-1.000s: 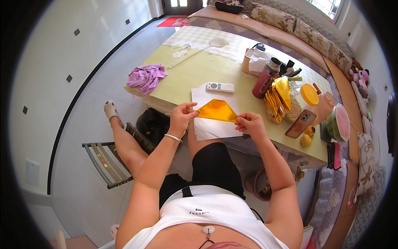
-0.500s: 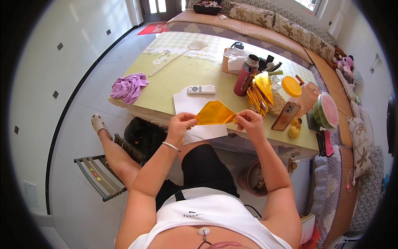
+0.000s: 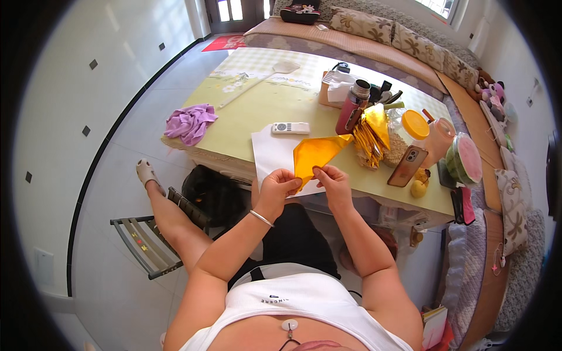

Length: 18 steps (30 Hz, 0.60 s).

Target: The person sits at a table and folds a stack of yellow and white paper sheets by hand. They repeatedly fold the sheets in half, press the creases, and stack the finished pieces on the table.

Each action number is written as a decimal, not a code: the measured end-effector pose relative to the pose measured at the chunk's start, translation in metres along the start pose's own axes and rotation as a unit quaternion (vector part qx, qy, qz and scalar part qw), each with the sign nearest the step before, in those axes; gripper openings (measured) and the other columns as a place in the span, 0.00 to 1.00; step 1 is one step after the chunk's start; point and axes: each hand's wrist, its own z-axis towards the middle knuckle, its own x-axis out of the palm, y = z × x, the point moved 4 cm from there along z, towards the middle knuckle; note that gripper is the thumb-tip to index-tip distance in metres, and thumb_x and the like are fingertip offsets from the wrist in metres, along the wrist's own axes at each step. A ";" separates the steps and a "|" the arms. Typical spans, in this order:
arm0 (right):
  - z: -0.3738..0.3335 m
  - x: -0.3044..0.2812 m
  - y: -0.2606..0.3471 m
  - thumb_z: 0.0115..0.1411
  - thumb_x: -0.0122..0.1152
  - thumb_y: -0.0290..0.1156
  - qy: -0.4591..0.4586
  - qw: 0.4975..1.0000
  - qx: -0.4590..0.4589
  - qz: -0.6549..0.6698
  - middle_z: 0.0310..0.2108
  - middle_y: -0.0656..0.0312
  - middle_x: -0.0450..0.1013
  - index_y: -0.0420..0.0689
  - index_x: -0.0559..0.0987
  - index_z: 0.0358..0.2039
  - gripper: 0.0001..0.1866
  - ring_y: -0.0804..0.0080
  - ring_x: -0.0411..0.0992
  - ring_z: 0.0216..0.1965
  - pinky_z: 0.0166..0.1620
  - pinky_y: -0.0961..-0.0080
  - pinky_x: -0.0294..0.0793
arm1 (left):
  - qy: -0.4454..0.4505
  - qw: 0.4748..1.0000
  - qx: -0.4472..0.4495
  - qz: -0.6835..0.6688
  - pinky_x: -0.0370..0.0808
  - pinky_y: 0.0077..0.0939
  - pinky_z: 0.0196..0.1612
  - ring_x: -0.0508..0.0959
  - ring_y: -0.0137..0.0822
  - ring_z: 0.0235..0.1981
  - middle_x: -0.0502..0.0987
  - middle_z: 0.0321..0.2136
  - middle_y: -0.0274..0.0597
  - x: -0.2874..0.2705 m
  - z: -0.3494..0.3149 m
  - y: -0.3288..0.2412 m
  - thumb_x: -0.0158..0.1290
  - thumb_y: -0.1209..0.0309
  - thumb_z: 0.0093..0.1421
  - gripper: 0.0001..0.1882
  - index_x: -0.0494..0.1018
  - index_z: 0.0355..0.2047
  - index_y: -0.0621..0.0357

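A shiny gold sheet of folded paper [image 3: 316,157] is pinched between my two hands, over the near edge of the table. My left hand [image 3: 277,186], with a silver bangle on its wrist, grips the paper's lower left corner. Close beside it, my right hand [image 3: 332,180] pinches the lower right edge with thumb and fingers. One pointed end of the paper sticks out to the upper right. Beneath it lies a white sheet [image 3: 270,153], with a white remote control [image 3: 291,127] at its far edge. A bundle of folded gold paper [image 3: 373,131] stands to the right.
Beyond the paper are a red thermos [image 3: 350,111], a yellow-lidded jar [image 3: 414,126], a phone [image 3: 408,165], yellow fruit [image 3: 419,188] and a cut watermelon [image 3: 465,159]. A purple cloth [image 3: 191,124] and a fly swatter [image 3: 257,85] lie on the table's left side.
The gold paper has turned from lying level to slanting up toward the right. Both hands have come closer together and lower, with the right hand shifting left along the paper.
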 end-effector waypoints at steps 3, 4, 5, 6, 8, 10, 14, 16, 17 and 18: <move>0.000 -0.005 0.001 0.65 0.64 0.29 -0.005 1.000 -0.022 -0.008 0.32 0.67 0.80 0.39 0.83 0.41 0.08 0.84 0.76 0.31 0.32 0.87 0.69 | 0.009 1.000 -0.013 -0.011 0.79 0.17 0.31 0.79 0.28 0.26 0.80 0.28 0.39 0.000 -0.005 0.004 0.63 0.79 0.58 0.09 0.73 0.34 0.58; -0.001 -0.003 0.006 0.65 0.64 0.29 -0.016 1.000 -0.026 0.003 0.31 0.68 0.80 0.40 0.83 0.40 0.07 0.84 0.75 0.31 0.31 0.87 0.68 | 0.013 1.000 -0.006 -0.021 0.79 0.17 0.31 0.80 0.28 0.26 0.80 0.29 0.39 0.001 -0.005 0.005 0.63 0.79 0.58 0.09 0.73 0.34 0.58; -0.002 0.000 0.010 0.65 0.64 0.28 -0.028 0.999 -0.031 0.014 0.30 0.68 0.79 0.40 0.83 0.39 0.07 0.85 0.75 0.30 0.31 0.87 0.68 | 0.017 0.999 0.000 -0.031 0.79 0.17 0.31 0.80 0.28 0.27 0.80 0.29 0.39 0.002 -0.006 0.006 0.64 0.79 0.57 0.09 0.73 0.34 0.57; -0.006 0.004 0.013 0.65 0.64 0.28 -0.031 0.999 -0.024 0.006 0.30 0.69 0.79 0.40 0.82 0.39 0.06 0.85 0.74 0.30 0.30 0.87 0.67 | 0.024 0.999 0.002 -0.032 0.79 0.18 0.32 0.80 0.28 0.28 0.81 0.29 0.39 0.005 -0.006 0.007 0.64 0.79 0.58 0.09 0.74 0.34 0.58; -0.015 0.010 0.017 0.65 0.62 0.27 -0.037 0.999 -0.010 -0.011 0.28 0.70 0.78 0.40 0.82 0.38 0.05 0.86 0.73 0.28 0.29 0.87 0.66 | 0.039 0.999 0.004 -0.033 0.79 0.18 0.34 0.81 0.28 0.30 0.81 0.30 0.39 0.009 -0.005 0.009 0.64 0.77 0.58 0.09 0.74 0.36 0.59; -0.012 -0.005 0.025 0.65 0.62 0.26 -0.061 0.997 -0.029 -0.032 0.28 0.70 0.76 0.40 0.82 0.38 0.04 0.86 0.71 0.27 0.30 0.87 0.66 | 0.045 0.998 0.020 0.024 0.78 0.19 0.37 0.81 0.28 0.32 0.81 0.31 0.39 0.019 -0.014 0.005 0.63 0.75 0.59 0.09 0.75 0.38 0.59; 0.019 -0.060 0.081 0.66 0.59 0.26 -0.152 0.959 -0.186 -0.151 0.27 0.68 0.73 0.38 0.77 0.53 0.15 0.82 0.68 0.27 0.32 0.81 0.70 | 0.062 0.992 0.013 0.105 0.76 0.19 0.41 0.81 0.28 0.34 0.82 0.33 0.38 0.009 -0.018 0.011 0.60 0.70 0.62 0.10 0.76 0.41 0.60; 0.036 -0.088 0.121 0.66 0.57 0.26 -0.227 0.869 -0.242 -0.368 0.27 0.63 0.73 0.37 0.73 0.58 0.20 0.77 0.69 0.27 0.33 0.76 0.71 | 0.051 0.994 -0.008 0.100 0.76 0.19 0.39 0.80 0.27 0.33 0.82 0.33 0.38 -0.005 -0.017 0.016 0.59 0.71 0.63 0.08 0.76 0.40 0.60; 0.049 -0.103 0.131 0.65 0.57 0.26 -0.236 0.851 -0.229 -0.410 0.27 0.60 0.74 0.37 0.73 0.57 0.20 0.72 0.71 0.28 0.34 0.73 0.72 | 0.046 0.994 -0.018 0.098 0.76 0.19 0.38 0.80 0.27 0.32 0.82 0.33 0.38 -0.011 -0.017 0.018 0.59 0.71 0.63 0.08 0.76 0.40 0.59; 0.060 -0.116 0.141 0.64 0.58 0.25 -0.246 0.829 -0.216 -0.454 0.28 0.56 0.75 0.36 0.74 0.57 0.20 0.68 0.73 0.28 0.35 0.71 0.73 | 0.040 0.995 -0.022 0.091 0.76 0.19 0.38 0.80 0.27 0.32 0.82 0.33 0.38 -0.015 -0.015 0.021 0.58 0.71 0.63 0.07 0.76 0.40 0.59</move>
